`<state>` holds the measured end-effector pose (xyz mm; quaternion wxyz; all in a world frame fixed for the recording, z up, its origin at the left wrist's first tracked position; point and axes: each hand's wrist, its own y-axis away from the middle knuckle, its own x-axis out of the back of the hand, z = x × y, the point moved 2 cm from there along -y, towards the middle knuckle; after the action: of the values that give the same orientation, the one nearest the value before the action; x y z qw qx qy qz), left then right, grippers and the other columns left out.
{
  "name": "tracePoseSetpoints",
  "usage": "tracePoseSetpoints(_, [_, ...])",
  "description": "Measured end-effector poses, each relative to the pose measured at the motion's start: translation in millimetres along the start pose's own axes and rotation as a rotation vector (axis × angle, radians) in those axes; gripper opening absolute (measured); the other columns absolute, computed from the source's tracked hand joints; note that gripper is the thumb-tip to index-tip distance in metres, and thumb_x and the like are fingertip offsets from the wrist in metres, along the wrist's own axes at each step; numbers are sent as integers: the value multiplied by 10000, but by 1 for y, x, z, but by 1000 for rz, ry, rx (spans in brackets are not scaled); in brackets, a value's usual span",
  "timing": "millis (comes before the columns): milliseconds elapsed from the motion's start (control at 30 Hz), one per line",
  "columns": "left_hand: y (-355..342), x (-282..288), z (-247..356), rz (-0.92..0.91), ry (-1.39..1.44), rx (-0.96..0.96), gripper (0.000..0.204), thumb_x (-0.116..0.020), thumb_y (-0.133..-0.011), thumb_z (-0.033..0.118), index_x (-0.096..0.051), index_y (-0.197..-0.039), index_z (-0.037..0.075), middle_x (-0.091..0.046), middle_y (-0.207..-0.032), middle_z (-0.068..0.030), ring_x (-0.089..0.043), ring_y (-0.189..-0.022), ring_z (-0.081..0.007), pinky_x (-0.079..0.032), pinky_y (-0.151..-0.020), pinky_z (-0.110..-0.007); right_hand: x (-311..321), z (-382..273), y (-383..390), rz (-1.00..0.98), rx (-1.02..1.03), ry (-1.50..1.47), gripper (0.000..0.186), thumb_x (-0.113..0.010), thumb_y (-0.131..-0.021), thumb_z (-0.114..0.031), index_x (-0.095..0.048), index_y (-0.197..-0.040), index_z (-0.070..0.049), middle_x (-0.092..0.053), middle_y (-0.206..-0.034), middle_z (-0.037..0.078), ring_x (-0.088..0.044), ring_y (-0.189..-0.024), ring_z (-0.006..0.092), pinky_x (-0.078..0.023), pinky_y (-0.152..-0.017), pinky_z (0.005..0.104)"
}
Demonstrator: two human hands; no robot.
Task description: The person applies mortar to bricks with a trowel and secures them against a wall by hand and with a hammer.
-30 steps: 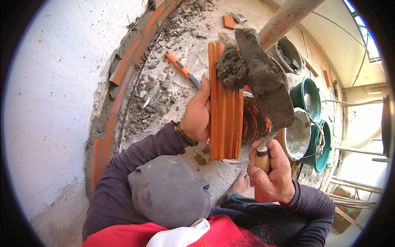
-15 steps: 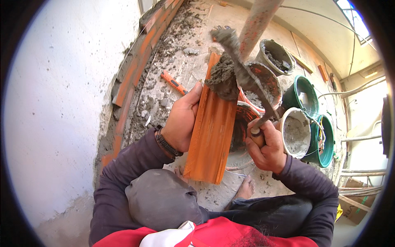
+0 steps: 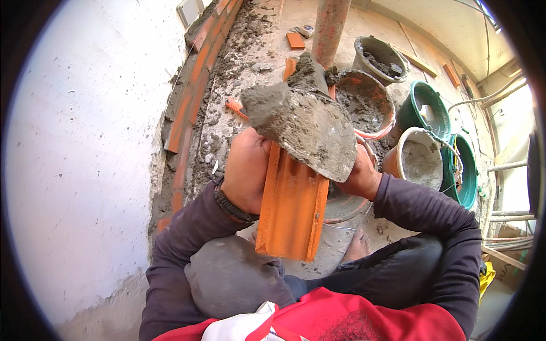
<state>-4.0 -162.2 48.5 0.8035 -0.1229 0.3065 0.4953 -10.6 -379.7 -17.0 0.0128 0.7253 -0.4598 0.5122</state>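
My left hand (image 3: pixel 245 170) is closed round the left edge of a long, ridged orange clay brick (image 3: pixel 290 213), which slopes over my lap. Grey mortar (image 3: pixel 307 74) sits on the brick's far end. A trowel (image 3: pixel 327 133) is in my right hand (image 3: pixel 367 173), its mortar-smeared blade turned across the upper part of the brick. A thick lump of mortar (image 3: pixel 264 108) clings to the blade's left end. The blade hides the trowel's handle and most of my right fingers. Part of an orange tool (image 3: pixel 235 107) shows on the floor behind the blade.
Along the white wall at left runs a low course of bricks (image 3: pixel 185 116). To the right stand a grey bucket (image 3: pixel 364 71), a red-rimmed bucket (image 3: pixel 372 135), a whitish mortar bucket (image 3: pixel 392 163) and green buckets (image 3: pixel 405 116). A pole (image 3: pixel 330 34) rises ahead, near a brick piece (image 3: pixel 295 41).
The trowel has swung from upright beside the brick's far end to lie across the brick, its broad face showing. My right hand has turned and is now partly behind the blade.
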Motion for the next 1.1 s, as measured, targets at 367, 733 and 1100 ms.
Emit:
tracePoseSetpoints(367, [-10, 12, -15, -337, 727, 100, 483, -300, -1077, 368, -518, -1329, 17, -635, -1254, -128, -637, -1097, -272, -500, -998, -431, 0, 17, 30, -56, -117, -57, 448, -693, -768, -33, -606, -1208, -33, -638, -1166, 186, -601, -1092, 408, -482, -931, 448])
tracePoseSetpoints(733, [-12, 50, -7, -37, 451, -120, 460, -325, -1080, 347, -513, -1354, 29, -623, -1282, -109, -639, -1100, -240, -511, -988, -410, 52, 28, 71, -112, -445, -182, 292, -628, -743, -5, -610, -1033, -32, -606, -933, 133, -584, -835, 324, -479, -745, 378])
tracePoseSetpoints(1100, [-17, 78, -53, -166, 562, -21, 458, -330, -1081, 304, -482, -1383, -6, -593, -1339, -120, -607, -1177, -240, -487, -1029, -390, 69, -9, 19, -868, -781, -679, 476, -509, -1012, -317, -551, -650, -10, -507, -546, 24, -480, -493, 144, -391, -496, 310])
